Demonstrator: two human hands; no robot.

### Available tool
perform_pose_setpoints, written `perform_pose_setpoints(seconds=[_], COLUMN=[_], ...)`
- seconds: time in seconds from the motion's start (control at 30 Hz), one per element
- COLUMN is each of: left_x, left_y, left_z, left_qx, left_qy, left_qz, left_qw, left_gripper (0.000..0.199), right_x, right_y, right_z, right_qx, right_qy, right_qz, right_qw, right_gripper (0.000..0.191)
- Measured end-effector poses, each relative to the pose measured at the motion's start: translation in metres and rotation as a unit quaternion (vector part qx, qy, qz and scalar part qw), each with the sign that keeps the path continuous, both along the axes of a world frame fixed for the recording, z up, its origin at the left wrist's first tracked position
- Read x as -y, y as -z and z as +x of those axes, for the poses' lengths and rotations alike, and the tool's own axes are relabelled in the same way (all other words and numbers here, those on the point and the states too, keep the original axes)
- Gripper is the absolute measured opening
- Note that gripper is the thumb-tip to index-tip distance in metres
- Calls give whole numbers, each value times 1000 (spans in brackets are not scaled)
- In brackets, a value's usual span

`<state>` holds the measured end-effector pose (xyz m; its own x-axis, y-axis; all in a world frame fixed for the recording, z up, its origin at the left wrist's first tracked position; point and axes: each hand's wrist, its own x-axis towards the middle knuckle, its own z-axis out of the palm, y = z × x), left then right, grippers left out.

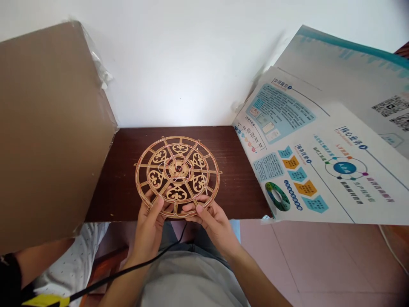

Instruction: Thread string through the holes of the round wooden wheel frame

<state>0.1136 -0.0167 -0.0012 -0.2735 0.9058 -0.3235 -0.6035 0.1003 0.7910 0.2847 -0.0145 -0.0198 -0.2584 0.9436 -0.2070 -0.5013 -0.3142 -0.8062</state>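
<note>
A round openwork frame (177, 195), pale wood in colour, with scroll cut-outs, spokes and small tabs on its outer ring, is held over the near part of the dark tabletop. Thin reddish and whitish wires seem to run along its rings and around the hub. My left hand (152, 217) grips the near left rim, thumb on top and fingers below. On the near right rim, my right hand (211, 218) is closed the same way, some fingertips showing through the openings. What lies under the frame's near edge is partly hidden.
A brown cardboard panel (54, 128) stands at the left, and a printed poster panel (319, 179) at the right. A white wall (172, 64) closes the back of the dark table (239, 187). A black cable (128, 269) crosses my left forearm. Another person's arm (44, 261) shows lower left.
</note>
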Motion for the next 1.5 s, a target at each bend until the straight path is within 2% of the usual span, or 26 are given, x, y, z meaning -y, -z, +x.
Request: perform_pose_setpoints(seconds=[0.13, 0.23, 0.37, 0.47, 0.7, 0.83, 0.97, 1.03, 1.13, 1.3, 1.4, 1.5], left_x=[2, 3, 6, 10, 18, 20, 19, 18, 18, 21, 23, 27], left_y=[5, 7, 12, 19, 23, 18, 8, 5, 8, 18, 14, 4], left_z=[9, 9, 0, -6, -11, -14, -18, -19, -20, -24, -23, -20], left_qx=[20, 15, 2, 4, -4, -8, -4, 14, 37, 61, 91, 111], left_qy=[5, -17, -33, -76, -82, -71, -74, -76, -56, -3, 26, 35], left_qz=[2, -24, -65, -78, -92, -96, -140, -158, -153, -127, -106, -65], left_qw=[1000, 999, 997, 994, 992, 993, 987, 984, 986, 990, 990, 991], left_gripper=[65, 71, 63, 53, 45, 39, 25, 24, 26, 44, 46, 48], right_x=[7, 12, 15, 13, 4, 2, 5, 6, 7, 7, 10, 16], right_y=[8, 15, 25, 28, 16, 12, 12, 10, 6, 4, 8, 12], right_z=[-16, -23, -15, -1, 17, 16, 16, 16, 16, 17, 21, 25], right_qx=[-6, -4, 19, 17, 40, 39, 46, 51, 53, 46, 40, 27], right_qy=[25, 23, 6, 35, 57, 67, 74, 72, 73, 63, 65, 58], right_qz=[14, 29, 18, -16, -52, -58, -66, -73, -70, -51, -44, -39], right_qw=[1000, 999, 1000, 999, 996, 995, 994, 993, 993, 996, 996, 997], right_gripper=[36, 40, 42, 48, 50, 49, 50, 52, 52, 48, 46, 39])
